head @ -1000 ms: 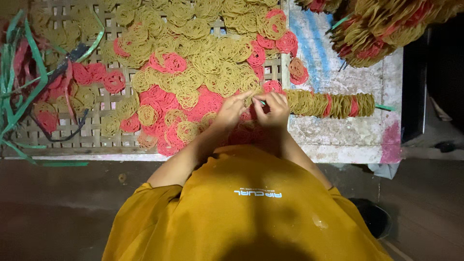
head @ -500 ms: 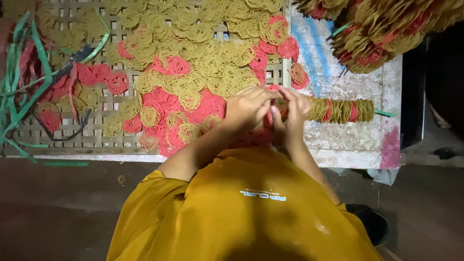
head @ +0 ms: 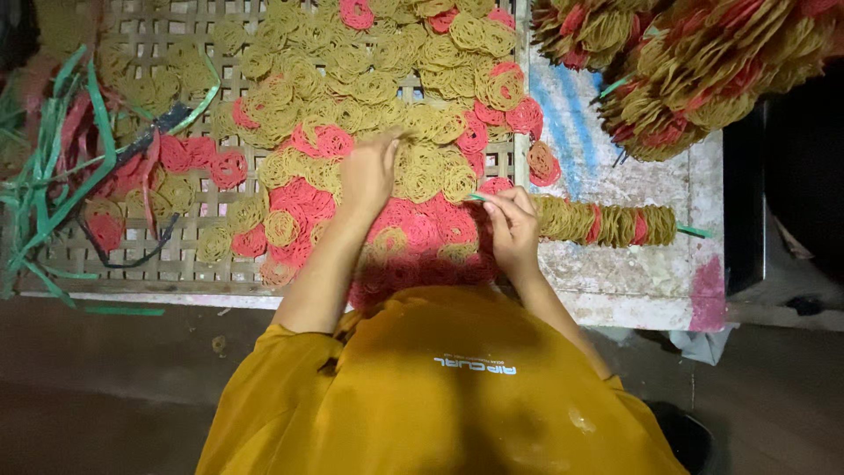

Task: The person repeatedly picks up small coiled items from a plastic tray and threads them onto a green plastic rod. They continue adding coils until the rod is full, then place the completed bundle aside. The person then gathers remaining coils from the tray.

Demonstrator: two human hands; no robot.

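Head view, near to far. At 6 o'clock sat the person's yellow shirt [head: 448, 387]. The right hand [head: 512, 227] kept a pinching grip on the green strip end [head: 479, 197] of the threaded stack [head: 607, 222], lying at 3 o'clock on the surface [head: 615, 290]. The left hand [head: 369, 171], beside the right half a second earlier, had reached to 12 o'clock, fingers loose over a yellow coil [head: 422, 171] on the woven tray [head: 158, 264]: judged a fresh pick-up.
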